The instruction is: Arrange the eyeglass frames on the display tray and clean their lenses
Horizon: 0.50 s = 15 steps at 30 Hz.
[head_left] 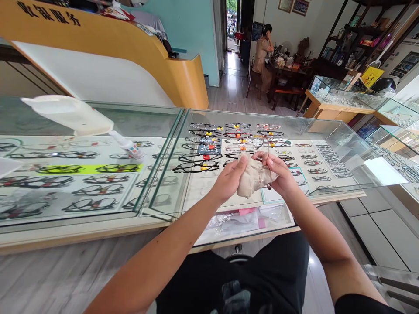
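Eyeglasses (269,150) seemed light, fragile, best gripped by the rim; right hand (280,173) pinched them; left hand (229,178) clutched cloth (250,179).

Showed cream on cloth (251,181). Paired orange with black lettering (58,15) on reception counter (111,39). Wore teal on wall (193,30), lime green on strip (90,169), bright yellow on sign (372,76). Had grey wood-grain pattern across floor (65,279).

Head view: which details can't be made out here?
All in the head view:
- Thin-rimmed glasses: lenses, largely covered by crumpled off-white cloth and right hand.
- Left hand: non-thumb fingertips, behind cloth.
- Small white bottle: label, too small to read.
- Flat white object: cut off by left edge.
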Tool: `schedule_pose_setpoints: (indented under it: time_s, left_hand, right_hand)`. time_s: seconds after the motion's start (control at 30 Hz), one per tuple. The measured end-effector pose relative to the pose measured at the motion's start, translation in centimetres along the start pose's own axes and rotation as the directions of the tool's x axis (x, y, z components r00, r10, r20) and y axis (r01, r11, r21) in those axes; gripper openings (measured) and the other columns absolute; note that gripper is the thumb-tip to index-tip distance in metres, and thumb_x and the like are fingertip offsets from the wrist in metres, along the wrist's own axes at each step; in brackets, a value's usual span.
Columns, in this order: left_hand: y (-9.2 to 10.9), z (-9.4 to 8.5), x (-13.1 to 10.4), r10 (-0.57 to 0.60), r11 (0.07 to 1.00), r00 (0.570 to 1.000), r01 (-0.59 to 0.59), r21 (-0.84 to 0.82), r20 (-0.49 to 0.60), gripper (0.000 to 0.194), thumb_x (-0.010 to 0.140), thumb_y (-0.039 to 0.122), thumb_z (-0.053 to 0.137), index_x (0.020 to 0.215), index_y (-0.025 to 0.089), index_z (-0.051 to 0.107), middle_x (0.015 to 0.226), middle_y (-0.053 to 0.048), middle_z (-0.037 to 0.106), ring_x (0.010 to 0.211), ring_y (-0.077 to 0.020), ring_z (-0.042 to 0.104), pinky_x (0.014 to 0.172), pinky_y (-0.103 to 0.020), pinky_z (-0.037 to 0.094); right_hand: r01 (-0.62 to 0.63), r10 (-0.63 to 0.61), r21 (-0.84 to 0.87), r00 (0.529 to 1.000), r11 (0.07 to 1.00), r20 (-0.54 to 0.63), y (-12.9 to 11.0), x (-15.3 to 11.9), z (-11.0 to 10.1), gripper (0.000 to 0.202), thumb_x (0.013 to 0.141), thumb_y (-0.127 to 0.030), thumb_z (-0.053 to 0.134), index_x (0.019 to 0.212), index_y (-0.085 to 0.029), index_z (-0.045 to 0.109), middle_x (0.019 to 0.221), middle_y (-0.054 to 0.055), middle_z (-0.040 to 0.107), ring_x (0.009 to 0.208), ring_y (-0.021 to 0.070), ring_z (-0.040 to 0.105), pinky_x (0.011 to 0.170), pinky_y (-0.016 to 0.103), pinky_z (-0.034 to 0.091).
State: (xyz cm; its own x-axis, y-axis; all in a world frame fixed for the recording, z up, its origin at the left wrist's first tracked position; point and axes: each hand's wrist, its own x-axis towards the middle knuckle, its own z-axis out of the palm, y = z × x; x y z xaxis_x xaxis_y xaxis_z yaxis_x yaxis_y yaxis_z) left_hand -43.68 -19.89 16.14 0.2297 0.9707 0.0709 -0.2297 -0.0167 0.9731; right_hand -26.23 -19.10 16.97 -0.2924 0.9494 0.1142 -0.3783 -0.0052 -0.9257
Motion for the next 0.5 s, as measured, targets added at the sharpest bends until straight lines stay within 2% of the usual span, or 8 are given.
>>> schedule_pose_setpoints:
  time_s: [0.13,0.2,0.37,0.5]
  left_hand:
    - [-0.41,-0.14,0.30,0.000,0.998,0.999,-0.003,-0.071,-0.043,0.080,0.069,0.098,0.071,0.075,0.018,0.069,0.062,-0.003,0.064,0.066,-0.0195,0.066,0.057,-0.028,0.050]
    - [-0.57,-0.15,0.41,-0.002,0.995,0.998,-0.005,-0.104,-0.062,0.081,0.068,0.098,0.072,0.079,0.018,0.071,0.066,-0.004,0.069,0.071,-0.0219,0.071,0.058,-0.029,0.052]
    - [-0.65,-0.16,0.46,0.020,0.993,0.992,-0.034,-0.112,-0.123,0.085,0.066,0.101,0.068,0.081,0.017,0.074,0.068,-0.006,0.072,0.077,-0.0241,0.075,0.063,-0.030,0.056]
    - [-0.56,-0.30,0.40,0.032,0.997,0.989,-0.041,-0.061,-0.145,0.086,0.067,0.102,0.066,0.079,0.017,0.075,0.067,-0.007,0.072,0.069,-0.0218,0.072,0.056,-0.029,0.053]
  right_hand:
    - [-0.002,0.002,-0.018,1.000,1.000,0.003,0.12,-0.02,-0.17,0.046,0.071,-0.061,0.094,0.072,-0.023,0.068,0.126,0.008,0.076,0.118,0.0288,0.067,0.094,0.038,0.055]
    - [-0.010,0.010,-0.023,1.000,1.000,0.001,0.17,-0.02,-0.21,0.045,0.071,-0.060,0.094,0.072,-0.023,0.069,0.131,0.008,0.075,0.121,0.0295,0.066,0.094,0.039,0.055]
    - [0.002,-0.002,-0.064,1.000,0.998,-0.001,0.22,-0.04,-0.08,0.044,0.071,-0.060,0.094,0.071,-0.023,0.069,0.131,0.006,0.074,0.113,0.0269,0.066,0.096,0.039,0.053]
    - [0.023,-0.015,-0.152,0.998,0.988,0.053,0.29,-0.01,-0.09,0.048,0.071,-0.062,0.094,0.069,-0.023,0.066,0.129,0.007,0.071,0.121,0.0295,0.064,0.106,0.043,0.049]
